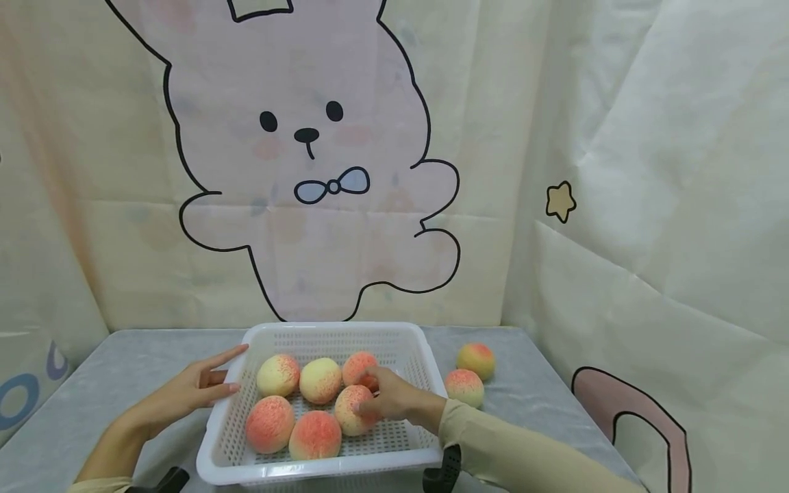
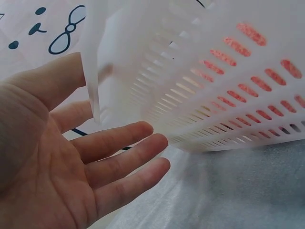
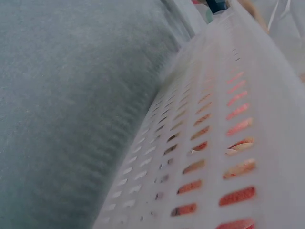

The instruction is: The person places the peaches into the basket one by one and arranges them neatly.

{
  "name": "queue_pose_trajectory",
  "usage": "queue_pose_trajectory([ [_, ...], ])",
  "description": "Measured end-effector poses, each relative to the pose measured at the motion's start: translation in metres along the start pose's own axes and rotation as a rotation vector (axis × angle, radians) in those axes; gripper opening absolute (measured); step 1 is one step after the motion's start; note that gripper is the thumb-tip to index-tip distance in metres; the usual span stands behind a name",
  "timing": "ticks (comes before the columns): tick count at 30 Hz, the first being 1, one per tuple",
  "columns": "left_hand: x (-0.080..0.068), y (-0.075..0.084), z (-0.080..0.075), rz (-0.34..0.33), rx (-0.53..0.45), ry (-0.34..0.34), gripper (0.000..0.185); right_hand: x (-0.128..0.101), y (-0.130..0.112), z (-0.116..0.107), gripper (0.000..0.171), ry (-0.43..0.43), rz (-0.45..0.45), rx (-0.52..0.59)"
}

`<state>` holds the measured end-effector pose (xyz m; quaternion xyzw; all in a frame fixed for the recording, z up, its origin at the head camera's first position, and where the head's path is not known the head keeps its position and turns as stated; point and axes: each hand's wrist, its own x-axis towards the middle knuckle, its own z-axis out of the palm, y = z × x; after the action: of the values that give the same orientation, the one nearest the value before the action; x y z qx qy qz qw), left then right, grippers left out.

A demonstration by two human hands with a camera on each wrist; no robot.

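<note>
A white perforated plastic basket (image 1: 327,468) stands on the table and holds several peaches, red ones nearer the front and yellower ones behind. My right hand (image 1: 394,397) reaches over its right side and grips a yellow-red peach (image 1: 350,419) with fingers and thumb. Another peach (image 1: 357,364) lies just behind that hand. At the left rim, my left hand (image 1: 185,392) touches the basket with spread, fairly straight fingers. In the left wrist view the left hand (image 2: 76,148) lies beside the slotted wall (image 2: 190,71). The right wrist view shows only the basket's outside wall (image 3: 276,119), not the right hand.
Two more peaches (image 1: 465,387) lie on the grey cloth-covered table (image 1: 511,418), right of the basket. Behind the table hangs a pale curtain (image 1: 481,260) with a cartoon animal; another sheet (image 1: 616,287) hangs at the right.
</note>
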<state>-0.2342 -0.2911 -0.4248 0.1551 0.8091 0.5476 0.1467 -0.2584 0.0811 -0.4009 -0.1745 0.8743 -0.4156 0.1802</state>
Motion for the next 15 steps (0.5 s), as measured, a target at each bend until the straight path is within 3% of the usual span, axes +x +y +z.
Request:
queue_pose_trajectory([
  [8,0.0008,0.0008,0.0004,0.007,-0.004,-0.008,0.079,0.0034,-0.0051,0.0048,0.041,-0.017,0.04,-0.001],
  [15,0.0005,0.0031,-0.0007,-0.006,0.018,0.003,0.08,0.0045,-0.0045,0.0032,0.052,-0.06,0.068,0.116],
])
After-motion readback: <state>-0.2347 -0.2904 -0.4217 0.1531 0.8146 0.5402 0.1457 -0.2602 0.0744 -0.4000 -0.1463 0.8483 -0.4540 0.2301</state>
